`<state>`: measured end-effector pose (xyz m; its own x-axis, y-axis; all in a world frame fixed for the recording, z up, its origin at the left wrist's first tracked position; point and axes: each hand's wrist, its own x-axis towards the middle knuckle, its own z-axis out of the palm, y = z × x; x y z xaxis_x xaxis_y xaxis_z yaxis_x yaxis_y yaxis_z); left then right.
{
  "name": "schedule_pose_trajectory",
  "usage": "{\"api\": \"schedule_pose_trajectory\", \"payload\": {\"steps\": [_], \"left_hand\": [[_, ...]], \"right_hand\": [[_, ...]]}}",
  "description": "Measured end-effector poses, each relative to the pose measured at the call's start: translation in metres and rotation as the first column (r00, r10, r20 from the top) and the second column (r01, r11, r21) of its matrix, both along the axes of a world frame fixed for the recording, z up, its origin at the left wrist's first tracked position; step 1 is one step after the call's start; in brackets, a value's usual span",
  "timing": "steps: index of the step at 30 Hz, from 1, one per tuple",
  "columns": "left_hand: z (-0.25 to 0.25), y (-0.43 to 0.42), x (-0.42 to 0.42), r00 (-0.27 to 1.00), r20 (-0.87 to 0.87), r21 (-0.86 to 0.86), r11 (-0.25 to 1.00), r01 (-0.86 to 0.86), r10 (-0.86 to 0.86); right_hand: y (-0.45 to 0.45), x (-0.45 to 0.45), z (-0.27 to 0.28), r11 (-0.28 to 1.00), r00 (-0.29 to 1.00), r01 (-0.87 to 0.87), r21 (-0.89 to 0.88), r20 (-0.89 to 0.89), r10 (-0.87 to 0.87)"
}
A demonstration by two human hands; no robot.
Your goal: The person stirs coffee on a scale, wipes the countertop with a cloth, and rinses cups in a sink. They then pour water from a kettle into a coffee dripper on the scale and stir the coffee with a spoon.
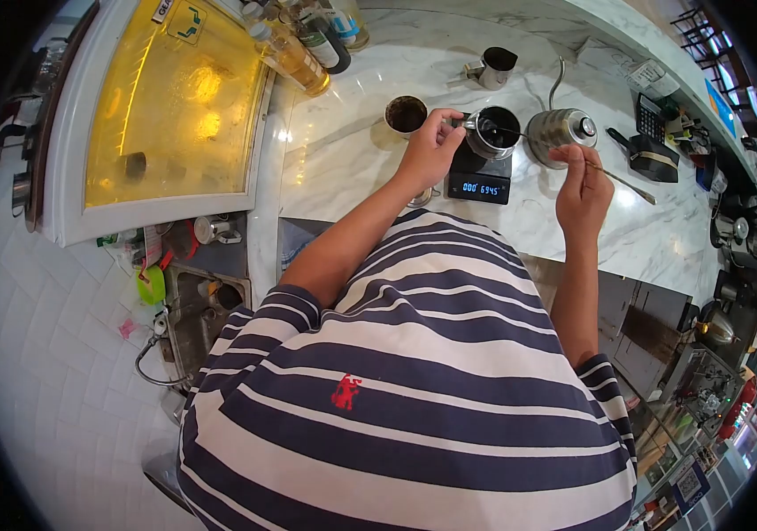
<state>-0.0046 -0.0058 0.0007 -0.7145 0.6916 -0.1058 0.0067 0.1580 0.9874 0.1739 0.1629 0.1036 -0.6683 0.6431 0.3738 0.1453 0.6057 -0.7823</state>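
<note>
A cup with dark liquid (495,131) stands on a black digital scale (479,188) whose blue display is lit. My left hand (436,144) is closed on the cup's handle at its left side. Between the fingers of my right hand (583,181) is a long thin spoon (628,183), its far end reaching into the cup. Just right of the cup is a steel gooseneck kettle (558,133), partly behind my right fingers. A cup with dark brown contents (406,115) stands to the left of my left hand.
A small steel pitcher (496,68) stands behind the scale on the marble counter (343,177). Several bottles (294,60) are at the back left, beside a yellow-lit glass case (175,115). A black box (653,161) and a calculator (649,119) lie at the right.
</note>
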Motion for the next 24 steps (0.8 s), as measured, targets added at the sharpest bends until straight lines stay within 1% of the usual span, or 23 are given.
{"api": "schedule_pose_trajectory", "payload": {"steps": [2,5,7,10,13,14,16,20,23,24], "left_hand": [[0.0,0.002,0.002,1.0,0.004,0.0,1.0,0.004,-0.004],[-0.001,0.002,0.004,1.0,-0.007,0.002,1.0,0.016,-0.016],[-0.002,0.001,0.006,1.0,-0.024,0.001,1.0,0.012,-0.012],[-0.002,0.001,0.005,1.0,-0.005,0.007,1.0,0.001,-0.001],[-0.002,0.002,0.003,1.0,0.0,-0.013,1.0,-0.012,0.012],[-0.002,0.003,0.004,1.0,0.007,0.004,1.0,-0.02,0.02],[-0.002,0.005,0.006,0.999,0.023,0.037,0.999,-0.036,0.035],[-0.001,0.004,0.007,0.999,0.018,0.007,1.0,-0.026,0.026],[-0.001,0.006,0.006,1.0,0.0,0.013,1.0,-0.028,0.028],[-0.002,0.006,0.006,1.0,-0.01,0.017,0.999,-0.029,0.029]], "right_hand": [[-0.007,-0.008,0.005,0.999,0.999,-0.039,0.001,-0.018,0.039],[-0.01,-0.015,0.007,0.999,0.999,-0.042,-0.027,-0.016,0.042],[-0.003,-0.011,0.005,1.0,1.0,-0.014,-0.001,0.01,0.014],[0.003,-0.004,0.003,0.999,1.0,0.01,0.047,0.028,-0.011],[-0.005,-0.007,0.007,0.997,0.997,-0.079,0.014,-0.013,0.079],[-0.006,-0.011,0.006,0.996,0.995,-0.087,0.019,-0.038,0.087],[0.0,-0.013,0.004,0.997,0.998,-0.067,0.044,-0.012,0.068],[0.003,-0.006,0.011,0.996,0.999,-0.027,0.08,0.045,0.024],[-0.003,-0.007,0.012,0.994,0.996,-0.092,0.051,0.004,0.092],[-0.004,-0.01,0.008,0.994,0.996,-0.089,0.056,-0.001,0.089]]}}
